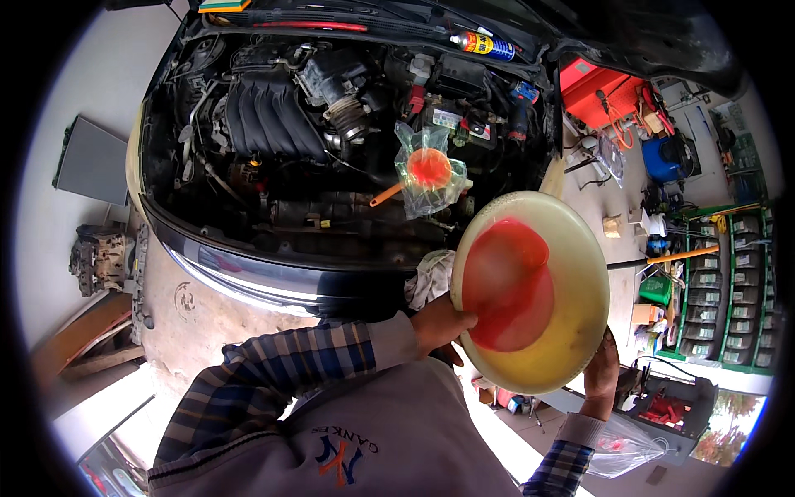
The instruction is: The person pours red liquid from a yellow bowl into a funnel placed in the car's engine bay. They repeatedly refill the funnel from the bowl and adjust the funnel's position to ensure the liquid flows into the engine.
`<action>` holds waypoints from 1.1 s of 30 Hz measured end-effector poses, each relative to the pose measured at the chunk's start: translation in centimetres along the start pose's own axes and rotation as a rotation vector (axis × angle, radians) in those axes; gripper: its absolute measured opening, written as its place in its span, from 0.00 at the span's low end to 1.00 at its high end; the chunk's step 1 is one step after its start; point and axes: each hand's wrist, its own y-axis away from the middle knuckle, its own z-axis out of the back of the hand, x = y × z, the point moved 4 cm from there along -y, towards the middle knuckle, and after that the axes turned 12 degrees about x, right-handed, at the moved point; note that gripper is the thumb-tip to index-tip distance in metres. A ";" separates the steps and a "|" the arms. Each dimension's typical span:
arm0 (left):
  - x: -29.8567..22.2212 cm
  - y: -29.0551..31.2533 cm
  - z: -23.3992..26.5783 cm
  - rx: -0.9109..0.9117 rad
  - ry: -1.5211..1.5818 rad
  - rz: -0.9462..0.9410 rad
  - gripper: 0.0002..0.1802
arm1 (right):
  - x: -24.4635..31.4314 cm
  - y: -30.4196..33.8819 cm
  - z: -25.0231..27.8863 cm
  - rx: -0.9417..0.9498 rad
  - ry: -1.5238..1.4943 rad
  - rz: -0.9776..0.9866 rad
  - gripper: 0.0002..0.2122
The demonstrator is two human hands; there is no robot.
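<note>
A pale yellowish plastic basin (575, 248) is tilted in front of me, with red liquid (507, 286) pooled toward its left side. My left hand (443, 323) grips the basin's left rim, thumb over the edge. Low on the right side, my right hand (602, 377) holds the basin from outside, its fingers partly hidden. Ahead and to the left, an orange funnel (429, 168) with a handle sits in the engine bay (273, 190), red inside. Clear plastic sheeting (418, 203) surrounds the funnel.
A crumpled pale cloth (432, 277) lies on the car's front edge beside my left hand. A spray can (484, 44) rests near the windshield base. A cordless power tool (520, 112) stands by the battery (464, 124). Green racks (729, 290) line the right side.
</note>
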 end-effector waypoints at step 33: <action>-1.8 -2.2 10.9 0.026 0.217 -0.076 0.26 | 3.6 -19.2 -6.2 -0.134 0.616 -0.056 0.14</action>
